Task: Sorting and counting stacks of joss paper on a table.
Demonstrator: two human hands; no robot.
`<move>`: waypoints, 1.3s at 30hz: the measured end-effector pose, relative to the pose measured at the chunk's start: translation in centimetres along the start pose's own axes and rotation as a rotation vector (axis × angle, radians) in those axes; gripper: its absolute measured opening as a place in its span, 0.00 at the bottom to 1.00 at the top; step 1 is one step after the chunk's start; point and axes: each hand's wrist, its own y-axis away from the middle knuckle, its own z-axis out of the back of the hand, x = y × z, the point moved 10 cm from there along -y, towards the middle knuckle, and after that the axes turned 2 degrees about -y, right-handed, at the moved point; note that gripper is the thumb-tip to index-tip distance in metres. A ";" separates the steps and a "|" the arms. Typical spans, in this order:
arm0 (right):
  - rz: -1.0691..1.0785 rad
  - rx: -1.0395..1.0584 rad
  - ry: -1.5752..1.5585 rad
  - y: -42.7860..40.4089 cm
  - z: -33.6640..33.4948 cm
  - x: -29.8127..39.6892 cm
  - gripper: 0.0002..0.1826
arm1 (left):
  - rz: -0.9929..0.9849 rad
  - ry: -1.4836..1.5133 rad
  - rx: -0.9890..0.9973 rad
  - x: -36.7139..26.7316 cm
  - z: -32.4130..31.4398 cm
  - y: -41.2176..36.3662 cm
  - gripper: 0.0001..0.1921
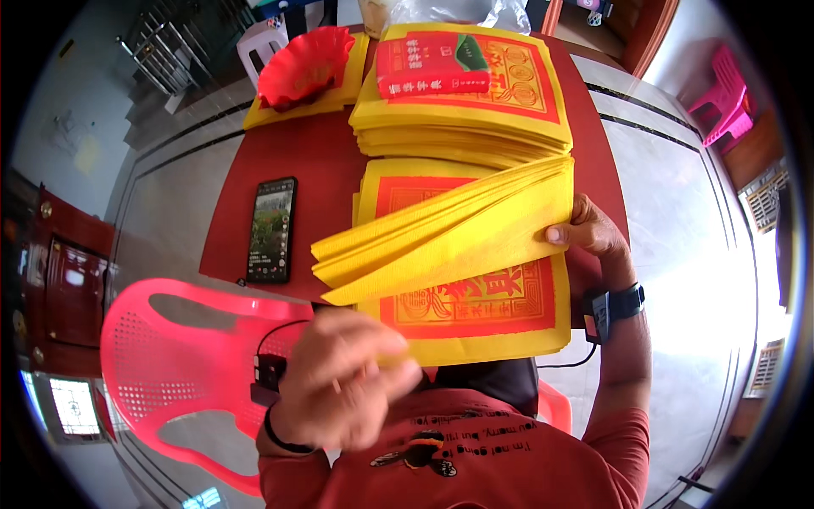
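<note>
My right hand (pixel 591 232) grips the right end of a fanned bundle of folded yellow paper sheets (pixel 439 235), its thumb on top. The bundle slants down to the left across a stack of yellow joss paper (pixel 464 347) printed with red and gold panels. Below the bundle's left tip hovers my left hand (pixel 350 382), blurred, with fingers curled and thumb and forefinger slightly apart. Nothing shows between its fingers. A thicker stack of the same paper (pixel 458 137) lies farther back, bearing a red box (pixel 432 67) with writing on it.
A smartphone (pixel 272 229) with a lit screen lies on the red table (pixel 318 165). At the back left, a red scalloped bowl (pixel 305 67) rests on yellow paper (pixel 353 76). A pink plastic chair (pixel 191 343) stands close on the left. Clear plastic (pixel 458 13) lies at the far edge.
</note>
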 end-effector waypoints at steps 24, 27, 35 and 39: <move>0.019 -0.005 0.074 -0.3 0.5 0.3 0.21 | -0.205 -0.083 0.169 -5.8 4.1 -1.8 0.03; -0.017 0.000 0.088 -0.2 1.1 -0.3 0.21 | -0.230 -0.024 0.081 -5.4 4.8 -1.4 0.03; 0.000 -0.005 -0.004 -0.7 0.4 0.2 0.22 | 0.009 0.118 -0.393 0.5 9.6 1.6 0.04; 0.006 -0.019 -0.045 -0.4 1.0 -0.2 0.23 | 0.651 0.100 -0.310 11.1 3.9 2.2 0.31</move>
